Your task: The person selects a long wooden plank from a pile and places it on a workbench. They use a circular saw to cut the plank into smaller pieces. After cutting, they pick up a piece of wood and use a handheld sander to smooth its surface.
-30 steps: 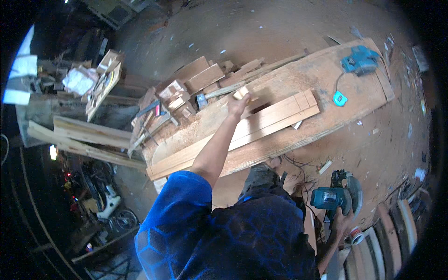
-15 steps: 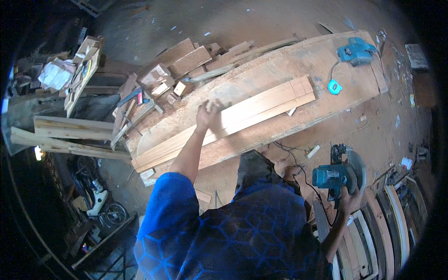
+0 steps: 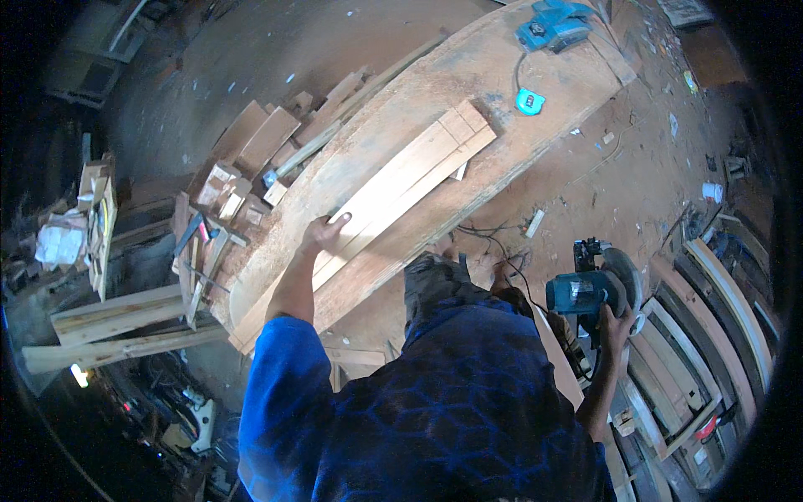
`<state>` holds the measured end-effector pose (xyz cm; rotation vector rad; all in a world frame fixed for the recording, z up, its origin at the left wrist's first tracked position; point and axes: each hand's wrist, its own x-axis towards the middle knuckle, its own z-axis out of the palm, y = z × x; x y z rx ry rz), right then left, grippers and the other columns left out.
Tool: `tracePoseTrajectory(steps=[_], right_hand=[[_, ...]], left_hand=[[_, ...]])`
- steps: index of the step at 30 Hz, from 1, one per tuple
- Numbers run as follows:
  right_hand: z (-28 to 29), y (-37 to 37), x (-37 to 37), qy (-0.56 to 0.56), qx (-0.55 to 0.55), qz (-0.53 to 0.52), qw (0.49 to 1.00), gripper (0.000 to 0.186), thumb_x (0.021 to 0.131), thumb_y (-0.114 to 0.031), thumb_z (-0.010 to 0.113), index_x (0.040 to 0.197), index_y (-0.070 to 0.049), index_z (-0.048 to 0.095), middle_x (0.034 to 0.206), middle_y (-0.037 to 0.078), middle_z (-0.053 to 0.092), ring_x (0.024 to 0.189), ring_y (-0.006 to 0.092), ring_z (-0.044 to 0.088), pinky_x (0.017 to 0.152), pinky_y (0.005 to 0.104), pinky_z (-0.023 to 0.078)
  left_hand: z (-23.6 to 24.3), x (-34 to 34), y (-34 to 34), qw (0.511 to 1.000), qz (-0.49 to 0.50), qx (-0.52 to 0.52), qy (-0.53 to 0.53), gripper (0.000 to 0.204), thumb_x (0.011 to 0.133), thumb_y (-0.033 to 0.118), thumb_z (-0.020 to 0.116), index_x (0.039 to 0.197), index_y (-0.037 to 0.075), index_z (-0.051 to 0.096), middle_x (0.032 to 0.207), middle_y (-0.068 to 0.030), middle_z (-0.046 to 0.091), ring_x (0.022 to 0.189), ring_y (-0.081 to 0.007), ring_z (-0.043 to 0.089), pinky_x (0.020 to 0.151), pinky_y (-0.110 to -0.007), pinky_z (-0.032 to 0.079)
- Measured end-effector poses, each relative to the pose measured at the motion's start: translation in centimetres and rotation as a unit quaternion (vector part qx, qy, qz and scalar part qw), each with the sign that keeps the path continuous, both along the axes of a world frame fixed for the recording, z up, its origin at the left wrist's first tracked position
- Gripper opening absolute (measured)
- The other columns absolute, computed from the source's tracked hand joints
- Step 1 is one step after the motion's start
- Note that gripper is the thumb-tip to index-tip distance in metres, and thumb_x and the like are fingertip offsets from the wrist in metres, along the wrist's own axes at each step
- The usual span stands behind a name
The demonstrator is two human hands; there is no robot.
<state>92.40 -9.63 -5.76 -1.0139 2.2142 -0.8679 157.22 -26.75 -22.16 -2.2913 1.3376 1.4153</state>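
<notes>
Pale wooden planks (image 3: 410, 180), lying side by side with dark lines across their far end, rest diagonally on a workbench (image 3: 535, 142). My left hand (image 3: 321, 235) grips their left edge about midway, its thumb on top; some fingers are hidden. Off to the right, away from the bench, my right hand (image 3: 616, 325) is closed round the handle of a teal circular saw (image 3: 575, 293). The saw hangs in the air beside my body, its round guard facing right.
On the bench's far end are a teal electric planer (image 3: 554, 28) and a tape measure (image 3: 529, 101). Wood offcuts (image 3: 266, 138) crowd its left side. A black cord (image 3: 502, 240) trails over the floor near my feet. Curved-looking wooden frames (image 3: 728, 314) stand at right, a motorcycle (image 3: 201, 422) at lower left.
My left hand has come down from above the planks and now grips their edge. The view has turned, so the bench appears steeper. The saw stays in my right hand.
</notes>
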Motion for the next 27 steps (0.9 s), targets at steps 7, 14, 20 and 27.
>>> tracePoseTrajectory(steps=[7, 14, 20, 27], right_hand=[[-1.7, 3.4, -3.4, -0.025, 0.047, -0.027, 0.998, 0.033, 0.08, -0.009, 0.064, 0.11, 0.005, 0.059, 0.085, 0.009, 0.064, 0.07, 0.0162, 0.06, 0.065, 0.0292, 0.049], [0.8, 0.9, -0.3, -0.014, 0.038, -0.016, 0.999, 0.03, 0.079, -0.009, 0.063, 0.105, 0.003, 0.06, 0.076, 0.004, 0.06, 0.058, 0.01, 0.053, 0.051, 0.0251, 0.042], [-0.1, 1.3, -1.1, -0.048, 0.041, -0.067, 0.996, 0.032, 0.079, -0.01, 0.062, 0.108, 0.003, 0.06, 0.074, 0.003, 0.06, 0.058, 0.0098, 0.052, 0.051, 0.0252, 0.042], [2.7, 0.8, -1.8, -0.032, 0.007, -0.011, 0.999, 0.033, 0.076, -0.006, 0.06, 0.108, 0.003, 0.061, 0.083, 0.005, 0.062, 0.066, 0.0132, 0.054, 0.059, 0.0267, 0.042]], left_hand=[[3.8, -2.9, 6.1, 0.965, -0.074, -0.211, -0.14, 0.076, 0.063, 0.07, 0.07, 0.087, -0.001, 0.061, 0.081, -0.0172, 0.062, 0.078, -0.0334, 0.06, 0.07, -0.043, 0.047], [3.6, -5.6, 11.4, 0.913, -0.117, -0.359, -0.158, 0.067, 0.061, 0.062, 0.076, 0.084, 0.002, 0.055, 0.069, -0.0116, 0.055, 0.066, -0.0315, 0.054, 0.062, -0.043, 0.044], [0.4, -0.7, 13.3, 0.963, -0.098, -0.238, -0.086, 0.073, 0.064, 0.061, 0.075, 0.1, 0.001, 0.056, 0.08, -0.0166, 0.062, 0.084, -0.0359, 0.062, 0.073, -0.044, 0.048], [3.3, -2.4, 12.5, 0.953, -0.2, -0.151, -0.168, 0.07, 0.061, 0.067, 0.074, 0.08, 0.002, 0.058, 0.077, -0.0174, 0.063, 0.075, -0.0361, 0.063, 0.067, -0.046, 0.049]])
